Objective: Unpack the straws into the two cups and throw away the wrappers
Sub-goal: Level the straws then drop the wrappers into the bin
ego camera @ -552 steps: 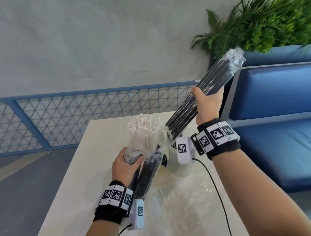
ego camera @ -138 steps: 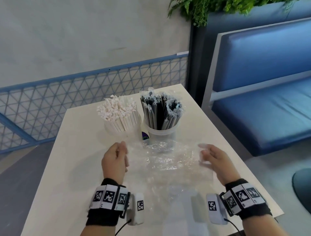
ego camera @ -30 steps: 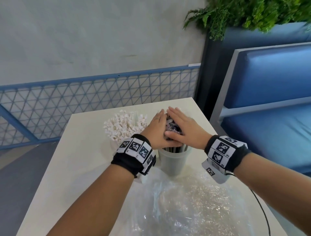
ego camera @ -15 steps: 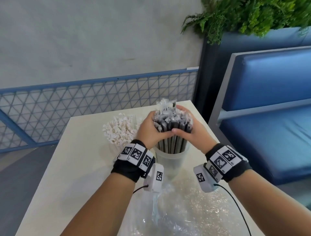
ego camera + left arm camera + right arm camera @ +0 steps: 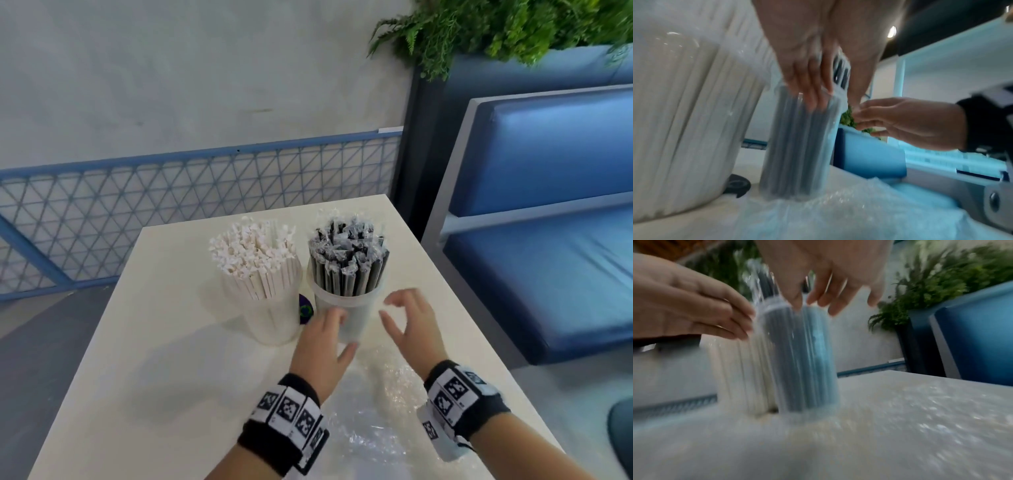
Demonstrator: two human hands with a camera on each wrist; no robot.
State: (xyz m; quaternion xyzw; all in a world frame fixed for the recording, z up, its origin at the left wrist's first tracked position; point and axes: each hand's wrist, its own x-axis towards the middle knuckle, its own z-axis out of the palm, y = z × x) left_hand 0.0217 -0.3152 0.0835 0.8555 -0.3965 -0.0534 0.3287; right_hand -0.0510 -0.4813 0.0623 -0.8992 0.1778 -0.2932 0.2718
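Two clear cups stand side by side on the white table (image 5: 164, 359). The left cup (image 5: 270, 308) holds white paper-wrapped straws (image 5: 253, 257). The right cup (image 5: 349, 308) holds black straws (image 5: 347, 257). My left hand (image 5: 342, 332) is low at that cup's near left wall, fingers straight and holding nothing. My right hand (image 5: 394, 308) hovers just right of the cup, fingers spread and empty. The wrist views are blurred: left hand (image 5: 813, 91) in front of the black-straw cup (image 5: 797, 154), right hand (image 5: 818, 301) above the same cup (image 5: 803, 361). Crumpled clear wrappers (image 5: 370, 418) lie between my wrists.
A small dark round object (image 5: 306, 310) sits between the cups. A blue bench (image 5: 548, 274) stands close on the right of the table. A planter with green plants (image 5: 513, 27) is behind it. A blue mesh railing (image 5: 171, 205) runs behind the table's far edge.
Both hands held the tops of the black straws half a second ago. They have let go and dropped down toward me, to either side of the cup.
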